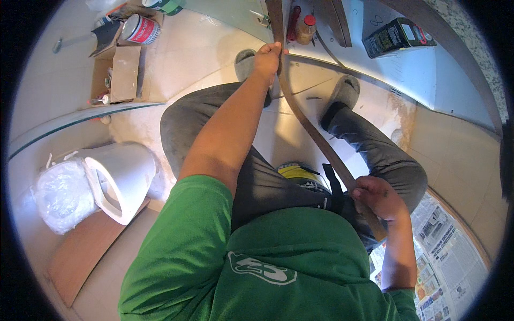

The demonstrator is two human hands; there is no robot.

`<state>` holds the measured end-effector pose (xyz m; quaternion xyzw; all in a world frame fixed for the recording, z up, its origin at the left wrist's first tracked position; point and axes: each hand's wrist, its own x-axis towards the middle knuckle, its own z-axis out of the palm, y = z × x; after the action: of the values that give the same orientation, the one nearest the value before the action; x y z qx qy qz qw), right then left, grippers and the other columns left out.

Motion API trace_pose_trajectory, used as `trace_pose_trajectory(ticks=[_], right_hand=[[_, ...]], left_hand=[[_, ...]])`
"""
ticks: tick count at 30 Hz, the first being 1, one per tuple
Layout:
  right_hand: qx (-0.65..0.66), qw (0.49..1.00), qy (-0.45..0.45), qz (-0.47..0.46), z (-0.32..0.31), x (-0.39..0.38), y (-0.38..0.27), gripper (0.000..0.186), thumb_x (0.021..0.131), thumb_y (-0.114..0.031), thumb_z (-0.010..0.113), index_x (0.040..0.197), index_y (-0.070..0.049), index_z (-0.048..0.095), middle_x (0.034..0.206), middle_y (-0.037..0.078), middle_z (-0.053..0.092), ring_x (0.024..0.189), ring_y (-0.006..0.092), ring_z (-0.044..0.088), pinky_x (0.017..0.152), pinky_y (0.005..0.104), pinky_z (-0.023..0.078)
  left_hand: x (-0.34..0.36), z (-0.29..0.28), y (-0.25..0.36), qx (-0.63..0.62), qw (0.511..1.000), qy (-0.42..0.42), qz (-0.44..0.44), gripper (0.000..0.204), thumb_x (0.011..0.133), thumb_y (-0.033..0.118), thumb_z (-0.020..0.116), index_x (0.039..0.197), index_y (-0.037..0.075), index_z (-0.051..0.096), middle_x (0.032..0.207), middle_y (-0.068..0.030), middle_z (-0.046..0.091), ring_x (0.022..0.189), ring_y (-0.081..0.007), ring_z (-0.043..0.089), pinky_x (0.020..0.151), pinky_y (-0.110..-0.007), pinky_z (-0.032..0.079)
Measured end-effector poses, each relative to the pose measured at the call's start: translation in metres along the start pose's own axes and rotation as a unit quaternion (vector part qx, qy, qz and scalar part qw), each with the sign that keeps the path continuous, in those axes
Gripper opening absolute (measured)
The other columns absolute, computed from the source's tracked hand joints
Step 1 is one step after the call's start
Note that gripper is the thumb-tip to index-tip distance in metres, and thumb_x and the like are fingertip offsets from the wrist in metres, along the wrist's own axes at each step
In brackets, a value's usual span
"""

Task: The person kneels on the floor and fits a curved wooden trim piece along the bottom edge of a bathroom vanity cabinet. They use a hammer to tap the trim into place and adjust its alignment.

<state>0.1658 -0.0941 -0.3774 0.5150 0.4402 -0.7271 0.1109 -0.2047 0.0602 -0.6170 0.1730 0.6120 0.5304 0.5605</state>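
A long, thin brown strip (pixel 316 136), like edge banding, runs slantwise between my two hands. The fingers of my left hand (pixel 267 60) pinch its far part against the edge of an upright brown panel (pixel 275 18). Closer to my body, my right hand (pixel 379 198) is closed round the strip, and the tail end pokes out below it over my right thigh. Just beyond my left hand, a small jar with a red cap (pixel 305 31) and a red-handled tool (pixel 293 22) stand inside the white cabinet (pixel 369 16).
A dark rectangular tin (pixel 393 40) lies in the cabinet, right. On the left are a glass panel edge (pixel 80 119), a plastic-wrapped toilet (pixel 131 171), a cardboard box (pixel 126 72), a paint can (pixel 140 29) and a brown board (pixel 80 262). Newspaper (pixel 450 257) covers the floor at right.
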Motion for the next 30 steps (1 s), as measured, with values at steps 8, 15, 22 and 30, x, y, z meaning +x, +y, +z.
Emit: trace_pose_trajectory(ticks=[8, 15, 22, 30], right_hand=[[-0.023, 1.000, -0.007, -0.005, 0.002, 0.009, -0.012, 0.017, 0.101, -0.016, 0.061, 0.092, -0.002, 0.061, 0.071, 0.002, 0.061, 0.067, 0.0113, 0.061, 0.064, 0.0303, 0.049], [-0.031, 0.999, -0.008, 0.005, 0.004, 0.014, -0.015, 0.019, 0.101, -0.018, 0.061, 0.090, -0.003, 0.060, 0.071, 0.003, 0.061, 0.067, 0.0122, 0.061, 0.065, 0.0313, 0.049], [0.004, 1.000, -0.022, -0.005, 0.007, 0.018, -0.014, 0.022, 0.102, -0.020, 0.061, 0.089, -0.002, 0.060, 0.072, 0.003, 0.060, 0.068, 0.0121, 0.061, 0.066, 0.0309, 0.049], [0.007, 0.999, -0.024, -0.022, 0.007, 0.026, -0.011, 0.023, 0.102, -0.020, 0.059, 0.088, -0.002, 0.060, 0.072, 0.004, 0.061, 0.069, 0.0130, 0.061, 0.067, 0.0309, 0.049]], left_hand=[[0.007, 0.010, -0.008, -0.021, 0.999, 0.039, 0.025, 0.024, 0.105, 0.030, 0.059, 0.110, 0.007, 0.061, 0.095, -0.0067, 0.069, 0.082, -0.0185, 0.066, 0.078, -0.035, 0.053], [0.006, 0.012, -0.006, -0.018, 0.999, 0.036, 0.018, 0.023, 0.105, 0.029, 0.059, 0.110, 0.007, 0.060, 0.099, -0.0075, 0.070, 0.079, -0.0187, 0.067, 0.073, -0.035, 0.054], [0.010, 0.007, -0.009, 0.004, 0.999, 0.029, 0.031, 0.022, 0.104, 0.026, 0.060, 0.109, 0.005, 0.062, 0.098, -0.0080, 0.072, 0.075, -0.0169, 0.066, 0.070, -0.032, 0.053], [0.010, 0.007, -0.010, 0.049, 0.997, 0.059, 0.000, 0.025, 0.104, 0.026, 0.061, 0.106, 0.001, 0.064, 0.095, -0.0091, 0.072, 0.081, -0.0174, 0.068, 0.074, -0.031, 0.053]])
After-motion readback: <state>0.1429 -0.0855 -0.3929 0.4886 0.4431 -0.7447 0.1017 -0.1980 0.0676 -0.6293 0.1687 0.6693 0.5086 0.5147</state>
